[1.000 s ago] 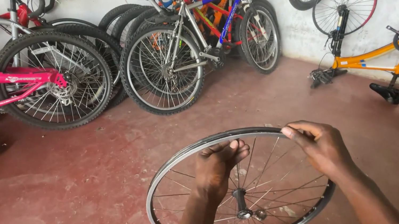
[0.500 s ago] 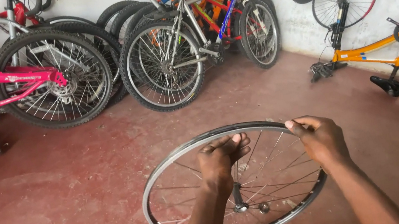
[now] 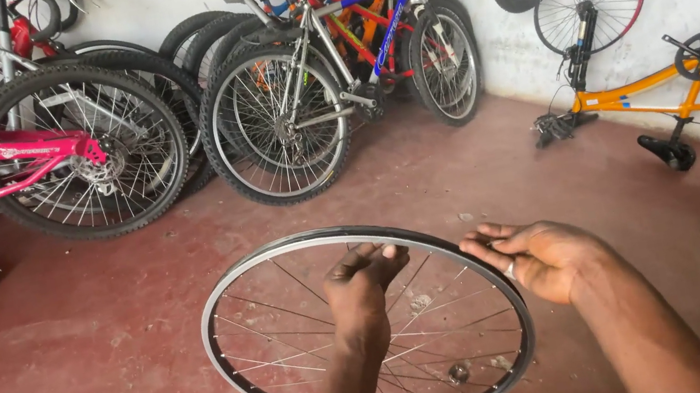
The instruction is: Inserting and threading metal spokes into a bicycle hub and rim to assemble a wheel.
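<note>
A bare spoked bicycle wheel [image 3: 303,365] hangs flat above the red floor [image 3: 69,386]; the left hand [image 3: 363,284] curls its fingers over the far rim; the right hand [image 3: 538,258] pinches the rim's right side, fingers closed; bicycles [image 3: 330,77] lean along the wall.

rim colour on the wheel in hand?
Black with a silver edge, silver spokes, on the bare wheel rim; head view, the only one, shows it.

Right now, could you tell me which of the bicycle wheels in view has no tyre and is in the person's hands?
The bare silver-rimmed spoked wheel in the foreground, between left hand and right hand; the others are mounted or against the wall.
</note>
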